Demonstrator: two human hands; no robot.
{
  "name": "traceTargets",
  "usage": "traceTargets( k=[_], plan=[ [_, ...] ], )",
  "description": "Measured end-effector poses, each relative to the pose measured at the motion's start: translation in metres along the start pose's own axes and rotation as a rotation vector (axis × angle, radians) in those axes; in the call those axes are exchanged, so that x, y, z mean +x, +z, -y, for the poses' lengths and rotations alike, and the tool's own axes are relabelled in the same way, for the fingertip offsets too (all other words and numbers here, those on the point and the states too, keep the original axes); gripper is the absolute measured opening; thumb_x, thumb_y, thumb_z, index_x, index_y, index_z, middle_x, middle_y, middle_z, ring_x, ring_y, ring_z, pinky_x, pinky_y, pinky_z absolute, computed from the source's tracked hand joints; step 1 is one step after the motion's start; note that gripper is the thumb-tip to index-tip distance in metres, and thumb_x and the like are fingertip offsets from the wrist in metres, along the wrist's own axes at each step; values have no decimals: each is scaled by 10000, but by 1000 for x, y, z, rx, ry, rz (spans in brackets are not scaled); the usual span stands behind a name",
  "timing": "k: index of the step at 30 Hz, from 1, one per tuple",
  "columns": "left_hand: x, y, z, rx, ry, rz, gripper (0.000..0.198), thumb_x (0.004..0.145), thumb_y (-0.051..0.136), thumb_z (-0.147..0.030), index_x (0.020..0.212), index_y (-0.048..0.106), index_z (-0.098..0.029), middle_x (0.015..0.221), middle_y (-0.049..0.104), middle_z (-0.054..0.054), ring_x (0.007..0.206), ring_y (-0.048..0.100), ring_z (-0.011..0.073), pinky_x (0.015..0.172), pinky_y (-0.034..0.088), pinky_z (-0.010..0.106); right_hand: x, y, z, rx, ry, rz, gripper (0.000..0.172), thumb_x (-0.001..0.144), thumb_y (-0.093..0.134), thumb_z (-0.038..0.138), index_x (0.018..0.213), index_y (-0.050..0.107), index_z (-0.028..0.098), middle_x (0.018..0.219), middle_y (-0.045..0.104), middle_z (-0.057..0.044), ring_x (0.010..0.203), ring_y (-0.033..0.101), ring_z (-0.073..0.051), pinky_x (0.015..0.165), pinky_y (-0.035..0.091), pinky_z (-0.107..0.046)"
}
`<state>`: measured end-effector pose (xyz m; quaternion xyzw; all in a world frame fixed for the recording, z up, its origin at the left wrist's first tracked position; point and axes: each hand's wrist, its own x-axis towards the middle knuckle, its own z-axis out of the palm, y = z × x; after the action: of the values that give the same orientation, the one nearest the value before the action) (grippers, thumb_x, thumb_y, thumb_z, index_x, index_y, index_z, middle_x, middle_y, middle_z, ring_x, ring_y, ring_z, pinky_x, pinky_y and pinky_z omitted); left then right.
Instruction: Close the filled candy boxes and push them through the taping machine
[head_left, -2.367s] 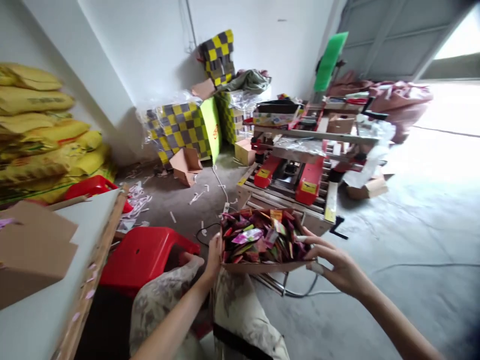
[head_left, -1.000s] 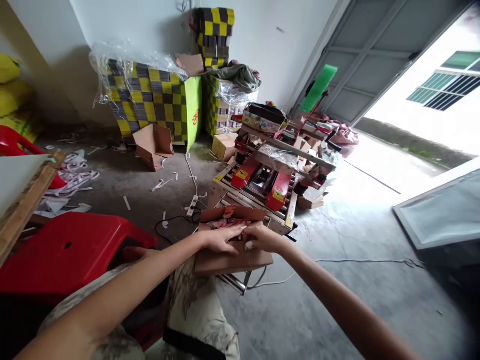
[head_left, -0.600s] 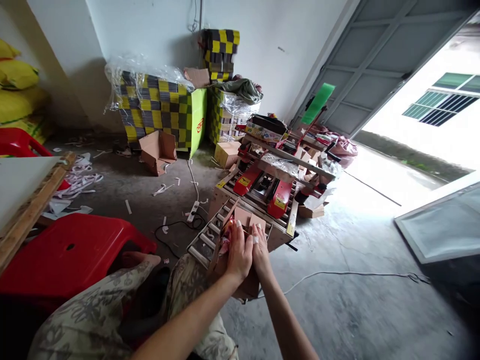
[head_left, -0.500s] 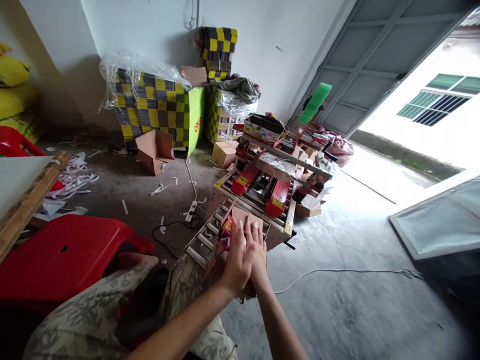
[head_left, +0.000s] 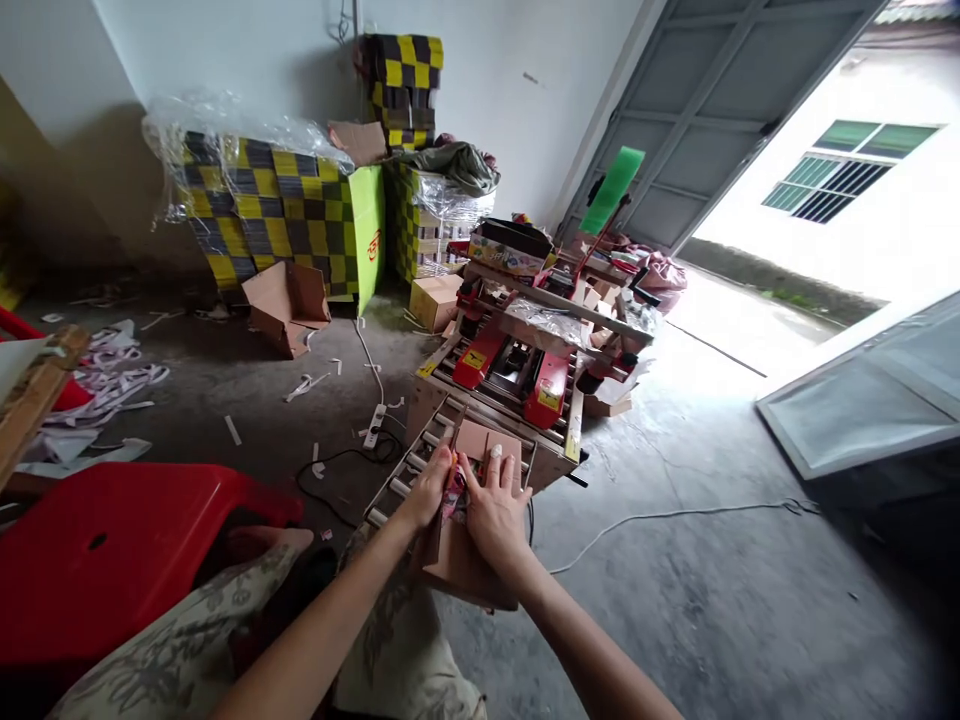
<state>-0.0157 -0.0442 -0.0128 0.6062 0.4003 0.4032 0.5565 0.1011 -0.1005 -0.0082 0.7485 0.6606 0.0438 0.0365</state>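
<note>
A brown cardboard box (head_left: 469, 570) rests on the near end of a roller conveyor (head_left: 403, 487), just in front of my knees. Colourful packets (head_left: 454, 495) show through the gap at its top left. My right hand (head_left: 499, 510) lies flat on the top flap with its fingers spread. At the left side of the box, my left hand (head_left: 430, 488) has its fingers closed around the raised flap edge. Its fingertips are close to the packets, and part of its grip is hidden.
Beyond the box stands a red carton-sealing machine (head_left: 514, 370) with a roll of green tape (head_left: 613, 190). A red plastic stool (head_left: 127, 560) is at my left. A power strip (head_left: 374, 426) and cables lie on the floor. An open carton (head_left: 289, 310) sits near stacked yellow-and-black bundles (head_left: 262, 200).
My hands were together on top of the box. The left hand has moved left to the flap edge, while the right has spread flat on the top. The camera view has shifted slightly.
</note>
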Motion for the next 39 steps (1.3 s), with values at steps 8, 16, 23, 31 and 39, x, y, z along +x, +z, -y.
traceTargets(
  k=[8,16,23,31,39],
  plan=[
    [-13,27,-11,900,231,35,536,941,304,-334,1415,320,-82,1498,234,95,1402,91,272,1141,214,436,-1,-3,-5,188,60,53,515,924,288,155,1439,284,158,1507,121,-157,1385,58,-336,1000,286,-590],
    [-13,27,-12,952,183,68,523,941,349,-362,1422,324,-160,1503,238,58,1394,116,294,1116,259,454,6,11,-52,1034,-82,-39,682,720,379,175,1400,347,130,1464,293,-87,1374,192,-207,1112,233,-455],
    [-15,34,-12,1064,119,45,503,918,386,-312,1410,336,-217,1517,200,38,1402,66,288,1022,380,504,-13,19,-49,1055,-161,-192,536,840,417,347,1333,430,137,1406,393,-110,1350,263,-220,1127,206,-456],
    [-14,20,-15,1008,142,127,489,951,314,-368,1417,325,-222,1516,205,14,1401,88,275,1045,373,478,-7,11,-58,651,-304,-167,440,935,317,410,1285,487,205,1466,216,-109,1371,155,-251,1102,224,-492],
    [-16,26,-15,1059,140,84,501,933,353,-359,1416,323,-227,1511,219,17,1393,116,276,984,443,449,26,-12,-81,907,-333,-301,332,910,359,397,776,581,190,1051,454,-90,1054,467,-228,952,404,-402]
  ],
)
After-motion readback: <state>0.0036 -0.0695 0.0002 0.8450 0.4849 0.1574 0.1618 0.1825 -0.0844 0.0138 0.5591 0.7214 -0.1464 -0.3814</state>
